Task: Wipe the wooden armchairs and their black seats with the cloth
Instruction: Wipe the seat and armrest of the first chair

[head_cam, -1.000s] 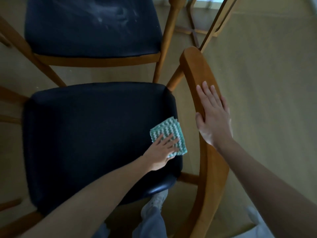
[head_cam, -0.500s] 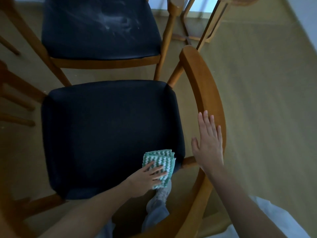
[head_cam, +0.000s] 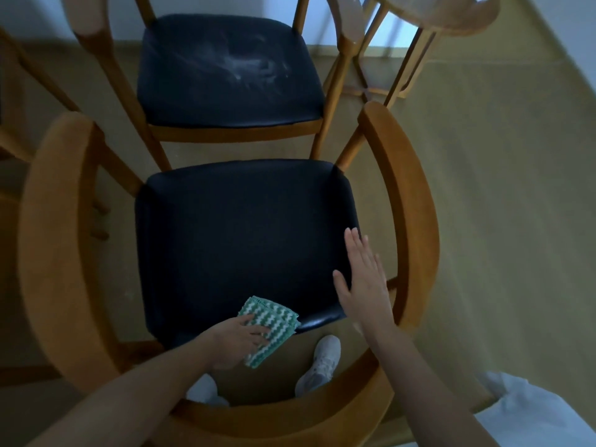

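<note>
Head view, looking down on the near armchair (head_cam: 416,221), with its black seat (head_cam: 238,240) taken as reference. Cloth (head_cam: 274,321), green and white in a zigzag weave and folded, lies on the seat's edge nearest me, toward its right corner. Part of it overhangs that edge. My left hand (head_cam: 238,341) is on top of the cloth, fingers laid fairly straight across it and pressing it to the seat, not curled round it. Thumb position not clear. My right hand (head_cam: 364,285) is spread flat, fingers straight and close together, and holds nothing. It sits over the seat's right edge, between the seat and the curved wooden rail. Cannot tell whether it touches the seat or hangs just above. The rail runs round the seat on the left, right and near sides, and both my forearms pass over its near part. Below the seat's near edge, inside the rail, a pale shoe (head_cam: 321,362) stands on the floor (head_cam: 500,188). Beyond the seat's far edge stands a second armchair, its black seat (head_cam: 225,72) showing whitish smears across the middle. The reference seat shows an even dark surface, with a sheen at the near right corner.
</note>
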The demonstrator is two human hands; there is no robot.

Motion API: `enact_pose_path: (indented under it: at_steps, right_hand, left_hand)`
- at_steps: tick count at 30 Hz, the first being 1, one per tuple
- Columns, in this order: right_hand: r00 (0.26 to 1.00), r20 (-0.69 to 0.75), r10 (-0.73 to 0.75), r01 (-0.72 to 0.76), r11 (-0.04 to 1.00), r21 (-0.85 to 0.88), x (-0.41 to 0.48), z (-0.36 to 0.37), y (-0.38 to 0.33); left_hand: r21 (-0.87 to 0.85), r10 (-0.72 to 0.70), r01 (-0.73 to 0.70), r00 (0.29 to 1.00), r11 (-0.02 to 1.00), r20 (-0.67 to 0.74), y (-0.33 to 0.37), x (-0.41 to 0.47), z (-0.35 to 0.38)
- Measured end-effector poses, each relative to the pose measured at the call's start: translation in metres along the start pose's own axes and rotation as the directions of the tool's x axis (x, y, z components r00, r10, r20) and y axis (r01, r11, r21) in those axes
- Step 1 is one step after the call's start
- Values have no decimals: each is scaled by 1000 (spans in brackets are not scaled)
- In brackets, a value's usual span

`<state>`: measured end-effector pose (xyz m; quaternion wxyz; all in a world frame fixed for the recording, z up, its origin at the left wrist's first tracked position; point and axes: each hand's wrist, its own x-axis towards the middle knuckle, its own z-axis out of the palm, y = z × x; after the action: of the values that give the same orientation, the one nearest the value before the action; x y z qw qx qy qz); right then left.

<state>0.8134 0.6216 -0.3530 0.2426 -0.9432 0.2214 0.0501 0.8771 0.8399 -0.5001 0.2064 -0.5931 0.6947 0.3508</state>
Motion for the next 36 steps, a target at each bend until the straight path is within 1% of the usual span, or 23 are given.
enact_pose_path:
  at_steps: [2, 5, 6, 7, 8, 9, 10, 11, 12, 13, 14, 16, 18, 20, 22, 24, 25, 26, 28, 30, 32, 34, 36]
  right_hand:
    - [999, 32, -2, 1, 1000, 28, -7, 1, -7]
    - [998, 57, -8, 2, 996, 93, -17, 1, -17]
    - [998, 63, -9, 2, 993, 118, -20, 0, -22]
    - [997, 71, -12, 3, 991, 137, -23, -1, -27]
    - [997, 79, -16, 4, 988, 152, -26, -2, -32]
    - [996, 92, -21, 5, 986, 168, -28, -4, -37]
    - [995, 100, -30, 11, 983, 185, -29, -6, -42]
    - [993, 105, -46, 24, 979, 202, -29, -10, -47]
    - [991, 116, -65, 38, 976, 215, -30, -14, -51]
    - [987, 133, -85, 54, 973, 225, -30, -18, -55]
    - [982, 155, -109, 69, 968, 243, -30, -23, -59]
    - [963, 223, -148, 81, 956, 282, -28, -35, -69]
    - [934, 300, -193, 90, 941, 326, -25, -49, -77]
    - [914, 334, -230, 70, 901, 428, -19, -65, -82]
    - [896, 365, -252, -14, 807, 590, -14, -84, -83]
    - [869, 402, -290, -116, 669, 734, -10, -101, -79]
    - [863, 407, -299, -146, 624, 768, -7, -109, -74]
    - [864, 399, -308, -141, 612, 778, -5, -117, -70]
    - [871, 360, -334, -68, 645, 761, -1, -133, -62]
    - [867, 336, -369, 7, 682, 731, 1, -147, -55]
    - [862, 341, -376, 19, 695, 718, 3, -159, -51]
    - [852, 345, -395, 44, 709, 704, 5, -169, -46]
    - [842, 351, -409, 75, 734, 675, 6, -177, -42]
  left_hand:
    - [-62, -53, 56, 997, 996, 64, 0, -13, 1]
    - [-184, -195, 213, 974, 959, 115, 0, -44, -5]
    - [-268, -256, 270, 963, 925, 86, 0, -57, -10]
    - [-411, -318, 306, 947, 859, 42, -1, -67, -16]
    - [-585, -378, 297, 926, 755, -18, -3, -78, -23]
    - [-749, -445, 254, 893, 612, -61, -5, -89, -30]
    - [-866, -494, 177, 865, 468, -90, -5, -103, -40]
    - [-944, -535, 88, 839, 318, -102, -5, -116, -52]
    - [-984, -570, -8, 814, 180, -111, -2, -130, -66]
    - [-992, -607, -105, 785, 64, -122, -1, -142, -80]
    - [-983, -641, -184, 755, -4, -139, 3, -155, -98]
    - [-948, -678, -307, 714, -81, -173, 9, -176, -131]
    - [-913, -692, -398, 683, -85, -234, 19, -195, -162]
    - [-901, -730, -432, 629, -42, -267, 23, -199, -179]
    - [-881, -753, -470, 597, -46, -279, 30, -205, -197]
    - [-860, -767, -509, 559, -18, -315, 37, -205, -211]
    - [-852, -774, -524, 541, -4, -329, 41, -203, -218]
    - [-849, -788, -529, 516, 16, -336, 45, -199, -224]
    - [-839, -835, -542, 441, 44, -329, 53, -192, -239]
    - [-823, -885, -567, 358, 47, -297, 62, -186, -252]
    - [-796, -917, -605, 298, 32, -264, 70, -182, -261]
    - [-782, -926, -623, 281, 25, -253, 79, -178, -269]
    - [-778, -926, -628, 290, 6, -241, 86, -174, -273]
